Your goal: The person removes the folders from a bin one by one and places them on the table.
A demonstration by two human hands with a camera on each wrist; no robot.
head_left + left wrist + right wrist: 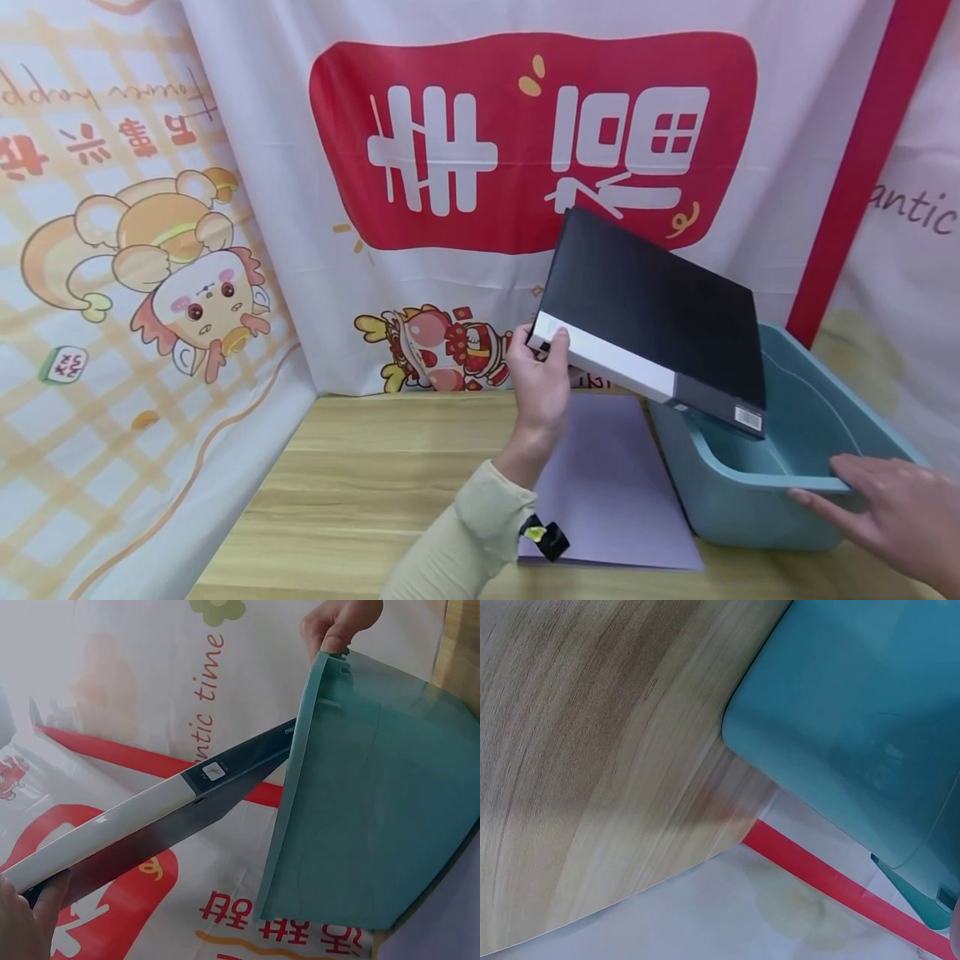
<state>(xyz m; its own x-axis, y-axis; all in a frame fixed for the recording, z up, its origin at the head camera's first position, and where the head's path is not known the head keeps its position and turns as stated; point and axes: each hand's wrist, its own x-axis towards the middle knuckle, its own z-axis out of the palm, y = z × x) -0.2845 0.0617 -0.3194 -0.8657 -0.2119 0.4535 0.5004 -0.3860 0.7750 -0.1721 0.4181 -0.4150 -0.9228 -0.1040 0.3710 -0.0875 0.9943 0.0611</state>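
My left hand [542,390] grips a black ring binder [660,308] by one end of its spine, thumb on the white label strip. The binder is tilted in the air, its far lower corner over the opening of a blue-green plastic bin [742,515]. In the left wrist view, the spine of the binder [112,825] slants up to the rim of the bin [382,802]. My right hand [896,517] holds the bin's near right rim, fingers hooked over it. Only a sliver of that hand shows in the right wrist view.
A light purple sheet or folder [615,492] lies flat on the wood-grain table [360,483], left of the bin. Printed cloth hangs behind the table [270,167] and at both sides. A black strap with a yellow mark [546,536] sits at my left cuff.
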